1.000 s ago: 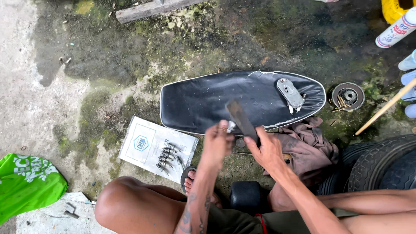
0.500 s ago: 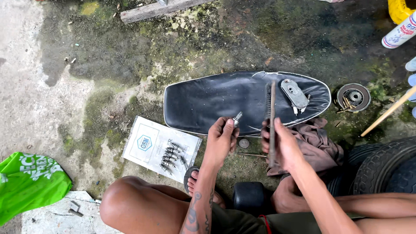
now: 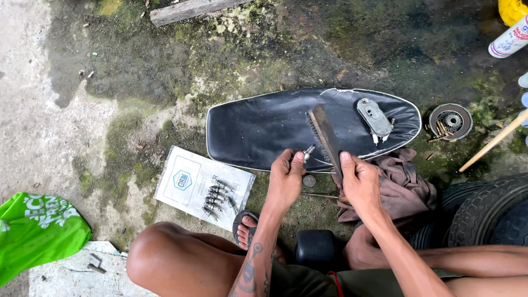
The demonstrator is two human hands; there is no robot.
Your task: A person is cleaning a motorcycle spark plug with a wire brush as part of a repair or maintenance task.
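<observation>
Left hand [image 3: 286,179]: I see it pinching a small metal bolt [image 3: 308,151].
Right hand [image 3: 360,184]: clamped on a wire brush [image 3: 325,135], bristles by the bolt.
Seat [image 3: 258,129]: black, at 12 o'clock.
Packet [image 3: 184,184]: white, blue hexagon emblem, screws atop, 9 o'clock.
Bag [image 3: 36,234]: green, far 8 o'clock.

- Both arms are left bare to the shoulder; no sleeves, gloves, rings or watch are seen.
- A dark tattoo [image 3: 248,273] is carried along the left forearm.
- Olive-green shorts [image 3: 352,283] are worn, with a thin red cord at the waist.
- The legs are bare, and a dark sandal [image 3: 242,222] is worn on one foot.
</observation>
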